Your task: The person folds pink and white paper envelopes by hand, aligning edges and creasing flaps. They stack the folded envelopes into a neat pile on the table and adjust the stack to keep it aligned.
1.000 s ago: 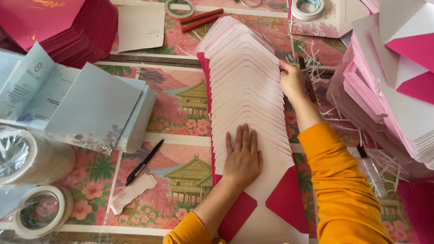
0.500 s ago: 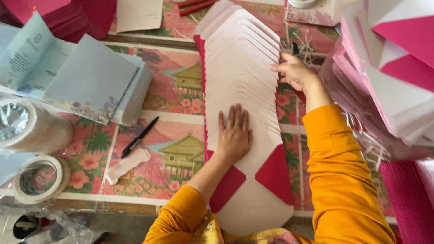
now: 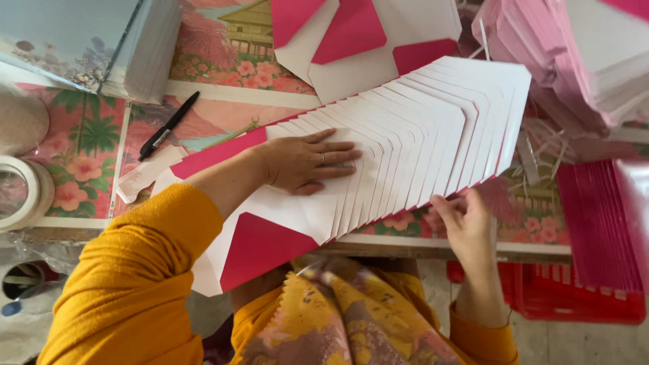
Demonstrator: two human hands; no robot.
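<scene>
**Fanned envelopes pressed flat at the table edge**

Underneath everything, a table (image 3: 203,145) covered in a floral print cloth with pagodas and palms, its near edge crossing the lower half of the view; below it, grey floor. Red plastic crate (image 3: 574,297) low at the right beneath the table edge, contents not discernible. Across the middle, a long fan of white envelopes (image 3: 419,142) with pink linings, overlapped flap on flap and lying slantwise (near end hanging past the table edge). Top right, stacks of pink and white envelopes (image 3: 541,61); top left, a pale blue stack of cards (image 3: 88,47). Further left, a roll of tape (image 3: 20,192), a black pen (image 3: 167,126) and a small white strip (image 3: 145,174) just beside it.

Left hand (image 3: 307,162) spread wide open, palm down, flat on the fan, gripping nothing. Right hand (image 3: 463,220) half curled at the fan's lower edge, fingertips touching the outermost flaps; whether pinching them, cannot tell.
</scene>
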